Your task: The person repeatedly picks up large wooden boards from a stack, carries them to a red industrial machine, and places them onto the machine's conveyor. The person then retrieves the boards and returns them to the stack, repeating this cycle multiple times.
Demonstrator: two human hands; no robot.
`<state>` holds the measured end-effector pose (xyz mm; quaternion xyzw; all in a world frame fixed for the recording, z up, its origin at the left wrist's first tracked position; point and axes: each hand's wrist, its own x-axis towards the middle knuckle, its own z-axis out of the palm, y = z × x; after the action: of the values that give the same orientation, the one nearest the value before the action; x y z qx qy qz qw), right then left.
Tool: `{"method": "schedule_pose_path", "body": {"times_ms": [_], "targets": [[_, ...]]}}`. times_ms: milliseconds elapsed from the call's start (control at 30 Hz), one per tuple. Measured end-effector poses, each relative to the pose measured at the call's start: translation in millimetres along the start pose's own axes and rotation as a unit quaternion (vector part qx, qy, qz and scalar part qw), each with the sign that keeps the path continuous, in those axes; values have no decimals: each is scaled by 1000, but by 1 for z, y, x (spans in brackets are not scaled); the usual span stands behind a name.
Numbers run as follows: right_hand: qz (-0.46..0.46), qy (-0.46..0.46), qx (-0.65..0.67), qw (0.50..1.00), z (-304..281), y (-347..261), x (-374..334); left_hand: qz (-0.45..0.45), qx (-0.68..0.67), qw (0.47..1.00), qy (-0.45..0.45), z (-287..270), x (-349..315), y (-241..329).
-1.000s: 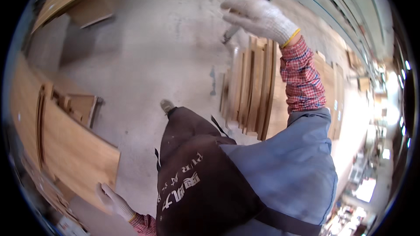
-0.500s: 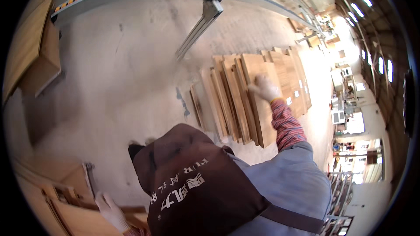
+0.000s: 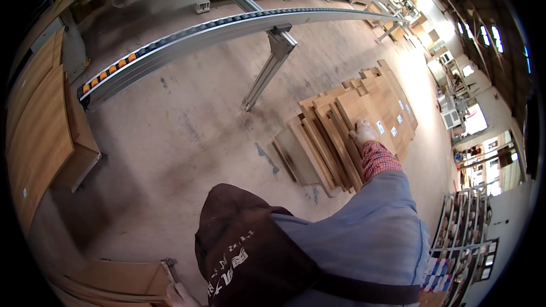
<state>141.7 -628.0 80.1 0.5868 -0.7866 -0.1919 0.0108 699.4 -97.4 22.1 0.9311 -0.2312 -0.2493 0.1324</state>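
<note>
My right hand (image 3: 365,132), in a pale glove below a red checked cuff, is at a stack of wooden boards (image 3: 367,102) on the right. Its fingers are closed over the near left edge of the top board (image 3: 354,107). Several boards in the stack jut out unevenly, and small white labels (image 3: 380,127) dot the upper faces. At the lower edge, my left hand (image 3: 181,295) shows only in part, close to the corner of a wooden box-like piece (image 3: 128,277). Whether it touches that piece is unclear, as its fingers are mostly hidden.
A metal roller conveyor (image 3: 199,37) with orange and dark rollers crosses the far side on a slanted leg (image 3: 267,68). More wooden panels (image 3: 40,142) are piled at the left. Shelving (image 3: 463,222) and equipment line the right side. Concrete floor (image 3: 170,165) lies between.
My view has shifted, bringing more of the conveyor into sight. My right hand stays at the board stack, while my left hand now sits lower in the picture, more cut off.
</note>
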Motion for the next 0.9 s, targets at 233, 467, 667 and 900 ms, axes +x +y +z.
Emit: {"method": "schedule_pose_path", "body": {"times_ms": [233, 467, 667, 900], "targets": [[126, -35, 19, 991, 10, -12, 8, 20, -58, 997, -52, -63, 86, 41], [215, 35, 78, 973, 10, -76, 8, 37, 25, 996, -76, -84, 191, 67], [-128, 201, 143, 960, 17, -240, -27, -59, -1, 992, -111, -150, 246, 145], [-464, -388, 184, 775, 284, -425, 49, 157, 101, 966, 181, -108, 264, 39]]}}
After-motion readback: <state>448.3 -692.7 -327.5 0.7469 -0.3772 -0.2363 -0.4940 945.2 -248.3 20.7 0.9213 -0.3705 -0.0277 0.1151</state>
